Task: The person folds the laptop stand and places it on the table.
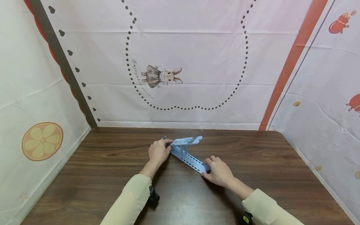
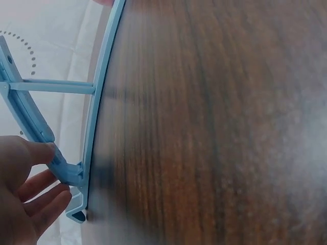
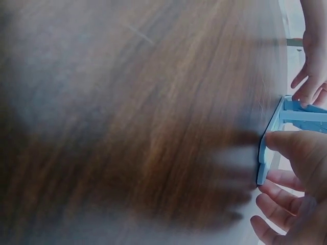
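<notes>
A light blue folding stand (image 1: pixel 187 158), like a laptop stand, sits on the wooden table. Its slotted base strip lies diagonally, and its upper plate (image 1: pixel 187 141) is raised on a thin strut (image 2: pixel 61 87). At the far left end, my left hand (image 1: pixel 158 152) pinches the lower end of the raised plate, close to the hinge. My right hand (image 1: pixel 220 172) holds the near right end of the base between thumb and fingers. In the right wrist view, the right thumb (image 3: pixel 286 141) lies against the base's edge.
The brown wooden table (image 1: pixel 112 175) extends around the stand on every side. White printed cloth (image 1: pixel 191 56) hangs behind it and along both sides. Black wrist cameras (image 1: pixel 153 196) sit at the cuffs of the pale yellow sleeves.
</notes>
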The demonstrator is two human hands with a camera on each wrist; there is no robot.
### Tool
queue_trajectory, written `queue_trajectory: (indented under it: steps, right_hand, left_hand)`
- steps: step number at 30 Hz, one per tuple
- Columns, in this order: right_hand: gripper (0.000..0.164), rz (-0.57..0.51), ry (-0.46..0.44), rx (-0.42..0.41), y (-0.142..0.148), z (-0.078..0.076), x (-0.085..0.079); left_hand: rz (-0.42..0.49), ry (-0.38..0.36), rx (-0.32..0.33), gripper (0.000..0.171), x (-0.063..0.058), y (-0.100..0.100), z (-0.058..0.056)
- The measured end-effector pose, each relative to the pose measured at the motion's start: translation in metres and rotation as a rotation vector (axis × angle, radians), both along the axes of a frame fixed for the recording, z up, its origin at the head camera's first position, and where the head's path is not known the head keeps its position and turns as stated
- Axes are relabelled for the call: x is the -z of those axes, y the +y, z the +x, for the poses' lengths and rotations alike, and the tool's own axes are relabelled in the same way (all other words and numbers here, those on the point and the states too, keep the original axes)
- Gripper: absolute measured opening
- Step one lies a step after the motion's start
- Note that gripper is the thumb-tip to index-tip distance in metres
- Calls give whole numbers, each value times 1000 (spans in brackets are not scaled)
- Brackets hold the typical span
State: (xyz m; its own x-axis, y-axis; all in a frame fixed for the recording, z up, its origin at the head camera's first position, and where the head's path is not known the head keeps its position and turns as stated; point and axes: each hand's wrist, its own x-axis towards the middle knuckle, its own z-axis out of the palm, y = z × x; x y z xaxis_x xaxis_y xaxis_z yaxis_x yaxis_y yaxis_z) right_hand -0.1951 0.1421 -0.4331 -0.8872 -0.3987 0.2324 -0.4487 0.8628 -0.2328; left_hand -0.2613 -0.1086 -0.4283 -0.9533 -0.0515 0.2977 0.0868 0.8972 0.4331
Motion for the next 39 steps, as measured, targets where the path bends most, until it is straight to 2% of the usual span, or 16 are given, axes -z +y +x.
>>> queue_trajectory:
  steps: [7, 13, 20, 27, 33, 39]
  right_hand:
    - [38, 4, 30, -42, 2, 5, 3]
    - [38, 2, 89, -46, 0, 8, 6]
    - [38, 29, 75, -30, -5, 11, 6]
    - [39, 34, 79, -8, -6, 12, 5]
    - [40, 20, 70, -13, -7, 11, 5]
    - [40, 25, 77, -13, -6, 11, 6]
  left_hand:
    - [1, -24, 10, 26, 0, 2, -2]
    - [15, -19, 27, 25, 3, 3, -6]
    - [44, 2, 44, 25, 7, 2, -10]
    - [-22, 30, 139, 25, 3, 2, -5]
    - [-63, 63, 154, 23, 2, 0, 2]
    - [-80, 154, 171, 22, 1, 2, 8]
